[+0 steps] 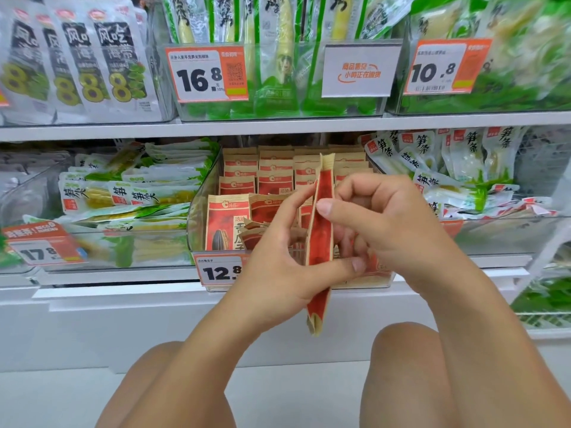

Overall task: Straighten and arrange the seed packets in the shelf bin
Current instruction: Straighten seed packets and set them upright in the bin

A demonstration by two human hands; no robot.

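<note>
Kraft-brown paper and glossy red print mark the seed packet (321, 239) held edge-on in front of the clear plastic shelf bin (197, 211); it shows as a long, thin, upright strip with a crimped tan seal at top and bottom. The left hand (278, 267) pinches its lower part, thumb laid across the front, fingers behind. The right hand (380, 223) grips its upper half, thumb pressing the red face, fingers curled behind. In the bin, matching packets (275, 177) stand in tidy rows at the back, while those at the front (228, 223) lean and sag, one showing a dark striped sunflower seed. An orange-edged price tag (221, 271) reading 12.8 is fixed to the bin's front. Soft green-and-white bamboo shoot pouches (136, 193) fill the neighbouring bins.
</note>
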